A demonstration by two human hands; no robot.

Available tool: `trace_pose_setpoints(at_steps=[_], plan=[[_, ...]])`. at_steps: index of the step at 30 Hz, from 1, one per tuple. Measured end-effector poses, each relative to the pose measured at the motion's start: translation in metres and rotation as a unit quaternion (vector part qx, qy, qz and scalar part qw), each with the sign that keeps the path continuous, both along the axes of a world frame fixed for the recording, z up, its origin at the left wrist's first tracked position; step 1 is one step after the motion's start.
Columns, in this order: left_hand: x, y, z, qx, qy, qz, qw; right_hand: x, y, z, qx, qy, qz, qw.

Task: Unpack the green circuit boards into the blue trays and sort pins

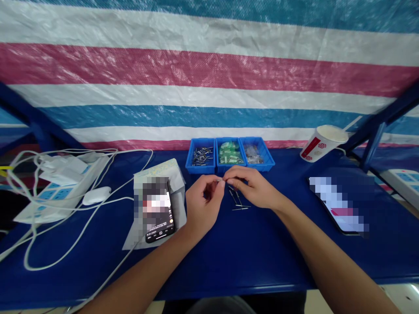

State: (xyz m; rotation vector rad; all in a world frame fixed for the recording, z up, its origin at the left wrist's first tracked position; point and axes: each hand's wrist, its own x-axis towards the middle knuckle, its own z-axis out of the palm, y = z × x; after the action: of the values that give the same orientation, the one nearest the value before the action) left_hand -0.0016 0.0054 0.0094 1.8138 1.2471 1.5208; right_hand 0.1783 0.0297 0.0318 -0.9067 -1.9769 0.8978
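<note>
Between your hands: your left hand seems to pinch one small piece between fingertips; a weak pinch could drop it.
Right hand: fingertips bent close together beside it; I cannot tell what they grip.
Metal pins: nearer than the blue trays; your brushing palm could scatter them.

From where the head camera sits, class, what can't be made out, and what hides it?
In the head view:
Small piece: left hand and right hand mostly cover it.
Left phone: pixelation masks much of its screen.
Right phone: pixelation masks its screen.
Green packets: too blurred to count.
Right power strip: cut off by the right edge.
</note>
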Motion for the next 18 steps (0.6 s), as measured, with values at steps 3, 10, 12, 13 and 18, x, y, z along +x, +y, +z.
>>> trace_pose_setpoints(at_steps=[3,10,12,13,18], plan=[[-0.0003,-0.0008,-0.0005,0.026,0.015,-0.002,1.0,-0.0002,0.0006,-0.001,0.017,-0.002,0.015,1.0],[0.0027,-0.0038,-0.001,0.063,0.016,-0.003,0.998,0.0006,-0.001,-0.0013,-0.088,0.026,0.039,0.995],[0.0026,-0.0046,-0.0014,0.071,0.014,0.0,0.997,0.0003,-0.0018,-0.0006,-0.149,0.053,0.049,0.986],[0.0022,-0.0049,-0.0017,0.074,0.011,0.0,0.997,-0.0005,-0.0023,-0.0004,-0.174,0.071,0.056,0.981],[0.0008,-0.0058,-0.003,0.091,-0.004,-0.013,0.996,-0.0092,-0.0036,-0.0073,-0.265,0.179,0.095,0.943]])
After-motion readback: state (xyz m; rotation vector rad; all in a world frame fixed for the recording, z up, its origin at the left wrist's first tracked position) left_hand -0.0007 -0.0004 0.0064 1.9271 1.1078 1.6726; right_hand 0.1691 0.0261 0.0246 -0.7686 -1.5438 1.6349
